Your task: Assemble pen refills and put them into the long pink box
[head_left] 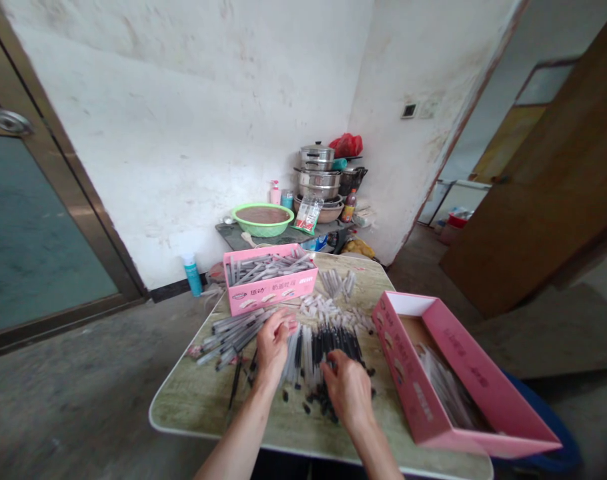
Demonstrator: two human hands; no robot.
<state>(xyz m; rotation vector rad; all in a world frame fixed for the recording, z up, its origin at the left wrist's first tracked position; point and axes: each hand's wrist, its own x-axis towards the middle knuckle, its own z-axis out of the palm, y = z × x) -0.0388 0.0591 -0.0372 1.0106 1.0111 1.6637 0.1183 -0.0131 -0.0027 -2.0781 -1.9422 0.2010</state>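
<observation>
Bench, pale green-brown wood-grain top, rounded corners, white rim point(178, 405). Carries all items below.

Long open-topped pink cardboard box point(401, 377), at the right side; pale translucent sticks point(446, 383) lie inside, blurred.

Shorter open-topped pink cardboard box point(273, 291), at the far left, filled with grey and clear slender plastic tubes point(271, 268).

Right hand point(352, 392), bent over the near end of the black-filled tubes; fingers curled, cannot tell whether clamped on anything.

Left hand point(273, 343), between the loose pile and the row; fingers bent, grip cannot be told.

Grey translucent plastic tubes point(236, 333), loose pile, left of the left hand.

Black-filled slender tubes point(339, 339), side by side in a row between and beyond the hands, clear ones adjoining.

Short clear plastic pieces point(319, 307), scattered beyond the row.

Small black caps point(313, 400), strewn beside the right hand.
</observation>
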